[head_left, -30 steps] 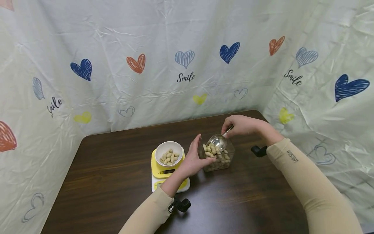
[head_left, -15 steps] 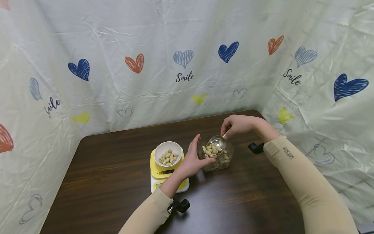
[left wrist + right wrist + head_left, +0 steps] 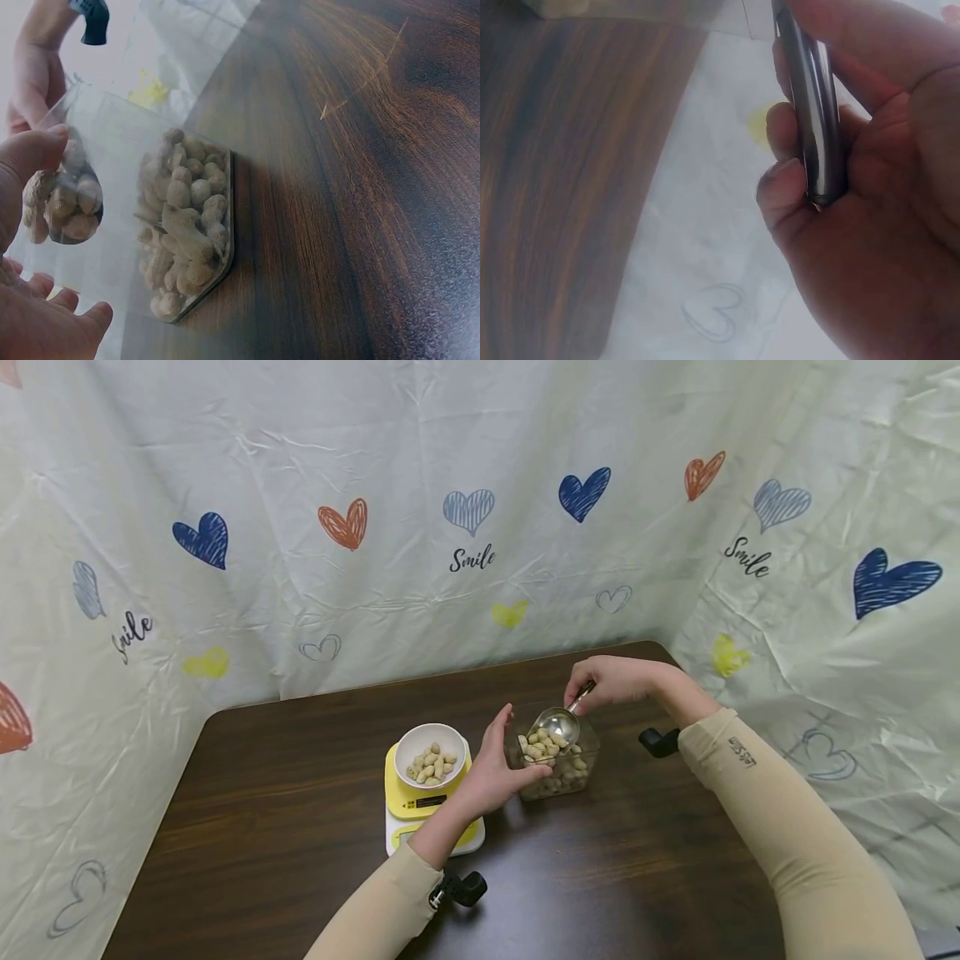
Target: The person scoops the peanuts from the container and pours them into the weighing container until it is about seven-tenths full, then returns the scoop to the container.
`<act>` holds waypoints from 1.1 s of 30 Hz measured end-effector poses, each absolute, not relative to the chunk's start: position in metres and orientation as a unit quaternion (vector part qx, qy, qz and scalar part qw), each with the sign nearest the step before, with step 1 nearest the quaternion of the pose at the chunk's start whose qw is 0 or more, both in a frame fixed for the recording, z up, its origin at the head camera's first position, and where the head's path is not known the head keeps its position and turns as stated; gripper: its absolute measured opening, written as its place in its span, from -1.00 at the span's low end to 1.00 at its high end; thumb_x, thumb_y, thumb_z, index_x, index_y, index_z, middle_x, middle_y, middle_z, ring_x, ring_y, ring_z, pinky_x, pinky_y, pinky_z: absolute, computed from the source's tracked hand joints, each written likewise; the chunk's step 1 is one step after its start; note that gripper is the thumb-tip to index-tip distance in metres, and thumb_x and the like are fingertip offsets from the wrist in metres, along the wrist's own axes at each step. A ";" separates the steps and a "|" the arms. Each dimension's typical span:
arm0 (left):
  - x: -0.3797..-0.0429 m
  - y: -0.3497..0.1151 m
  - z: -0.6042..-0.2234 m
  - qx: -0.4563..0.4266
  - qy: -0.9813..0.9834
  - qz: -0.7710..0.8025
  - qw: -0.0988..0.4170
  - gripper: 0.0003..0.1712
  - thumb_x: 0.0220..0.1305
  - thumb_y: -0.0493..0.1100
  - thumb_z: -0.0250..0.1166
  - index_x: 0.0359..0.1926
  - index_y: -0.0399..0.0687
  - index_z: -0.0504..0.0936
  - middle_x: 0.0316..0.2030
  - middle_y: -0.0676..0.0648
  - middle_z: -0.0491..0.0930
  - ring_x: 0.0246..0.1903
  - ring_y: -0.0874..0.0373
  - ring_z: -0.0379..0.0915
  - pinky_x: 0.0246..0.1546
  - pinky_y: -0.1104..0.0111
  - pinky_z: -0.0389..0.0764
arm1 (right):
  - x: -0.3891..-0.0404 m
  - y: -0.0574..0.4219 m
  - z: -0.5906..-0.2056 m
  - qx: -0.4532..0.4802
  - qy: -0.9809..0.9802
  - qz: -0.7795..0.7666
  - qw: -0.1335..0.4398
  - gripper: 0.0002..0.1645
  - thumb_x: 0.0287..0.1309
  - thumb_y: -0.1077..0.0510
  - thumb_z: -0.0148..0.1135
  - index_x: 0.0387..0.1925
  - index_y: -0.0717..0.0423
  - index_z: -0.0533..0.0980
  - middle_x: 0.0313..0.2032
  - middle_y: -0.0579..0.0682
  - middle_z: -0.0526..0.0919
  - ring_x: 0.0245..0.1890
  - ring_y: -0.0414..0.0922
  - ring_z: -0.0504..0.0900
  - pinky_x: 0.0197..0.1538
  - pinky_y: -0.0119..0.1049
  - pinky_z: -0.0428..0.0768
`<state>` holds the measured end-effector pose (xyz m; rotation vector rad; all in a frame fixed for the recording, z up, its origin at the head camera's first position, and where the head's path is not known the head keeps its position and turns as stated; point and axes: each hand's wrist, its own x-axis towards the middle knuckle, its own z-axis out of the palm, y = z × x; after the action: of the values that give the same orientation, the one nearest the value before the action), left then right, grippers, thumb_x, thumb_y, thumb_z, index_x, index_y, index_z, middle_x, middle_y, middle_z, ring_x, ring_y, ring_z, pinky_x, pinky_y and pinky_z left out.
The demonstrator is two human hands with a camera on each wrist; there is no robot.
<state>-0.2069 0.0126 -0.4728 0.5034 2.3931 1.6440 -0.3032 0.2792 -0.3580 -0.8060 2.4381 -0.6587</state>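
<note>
In the head view my left hand (image 3: 491, 779) holds a clear plastic container (image 3: 595, 750) of unshelled peanuts (image 3: 576, 766), its thumb along the near wall and its fingers at the left side. My right hand (image 3: 617, 680) grips the handle of a metal scoop (image 3: 558, 722). Peanuts (image 3: 71, 206) fill the scoop's bowl, seen through the clear wall in the left wrist view; more peanuts (image 3: 184, 225) lie in the bottom of the container. Curled fingers (image 3: 781, 187) wrap the scoop's shiny handle (image 3: 819, 120) in the right wrist view.
Left of the container stands a yellow and white kitchen scale (image 3: 401, 793), partly behind the left forearm. A white bowl (image 3: 408, 745) with some peanuts (image 3: 433, 767) sits on it. The dark wooden table (image 3: 285, 827) ends at a heart-printed curtain (image 3: 405, 635).
The scoop stays in the container, its bowl and the right hand shifting only slightly. The left hand keeps its place on the container. The head view has drifted a little.
</note>
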 end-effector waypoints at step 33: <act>-0.207 0.012 -0.475 0.174 0.807 0.557 0.092 0.30 0.13 0.23 0.55 0.64 0.36 -0.17 0.58 0.03 -0.05 0.52 0.07 -0.04 0.39 -0.05 0.22 | -0.302 0.280 -0.362 -0.269 0.898 -0.261 0.229 -0.82 0.19 0.08 0.49 -0.16 -0.03 0.72 -0.02 -0.04 0.60 -0.04 -0.10 0.55 -0.05 -0.13 0.55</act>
<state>-0.2071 0.0123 -0.4753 0.5168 2.3954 1.6547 -0.3017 0.2801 -0.3620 -0.7406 2.4734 -0.7179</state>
